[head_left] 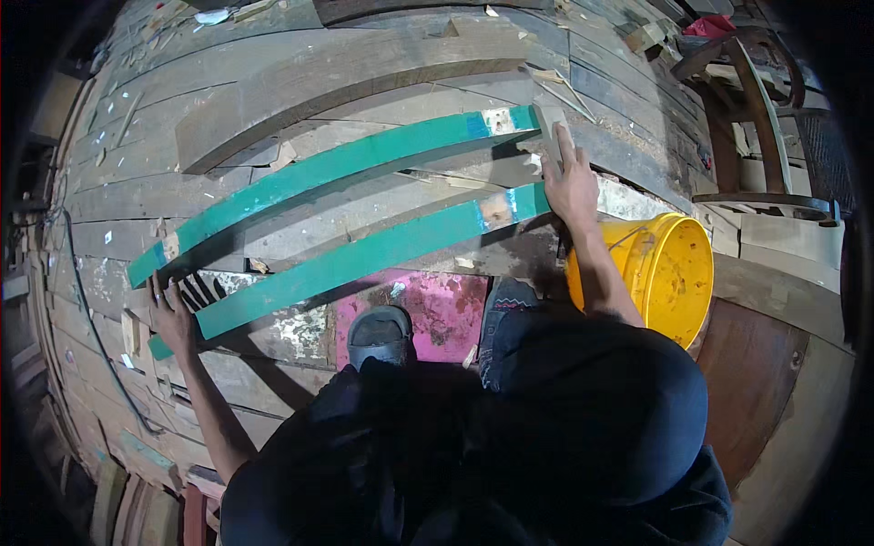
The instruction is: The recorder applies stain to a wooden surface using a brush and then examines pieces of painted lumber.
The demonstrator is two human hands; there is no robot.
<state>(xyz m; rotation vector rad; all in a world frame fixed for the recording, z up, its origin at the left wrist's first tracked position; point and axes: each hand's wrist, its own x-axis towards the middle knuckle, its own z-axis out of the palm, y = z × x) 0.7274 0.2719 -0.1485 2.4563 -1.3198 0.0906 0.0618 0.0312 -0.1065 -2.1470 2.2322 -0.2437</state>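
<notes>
Two long, curved green wooden beams lie roughly side by side in front of me. The farther beam [300, 182] has blue and bare whitish patches near its ends. On the nearer beam [364, 257] a similar bare patch shows near the right end. My left hand [173, 318] is at the beams' left ends, fingers stretched and apart, casting a finger-shaped shadow beside it. At the right ends, my right hand [574, 187] lies with extended fingers along a short, pale wooden piece [550, 123] that reaches across toward both beams. Neither hand is visibly wrapped round anything.
A thick, unpainted curved timber [355, 86] lies beyond the beams. A yellow bucket [678, 273] lies tipped beside my right forearm. My sandalled feet are by a pink board [437, 314]. A dark wooden chair-like frame [746, 118] stands right; a cable [86, 309] runs left.
</notes>
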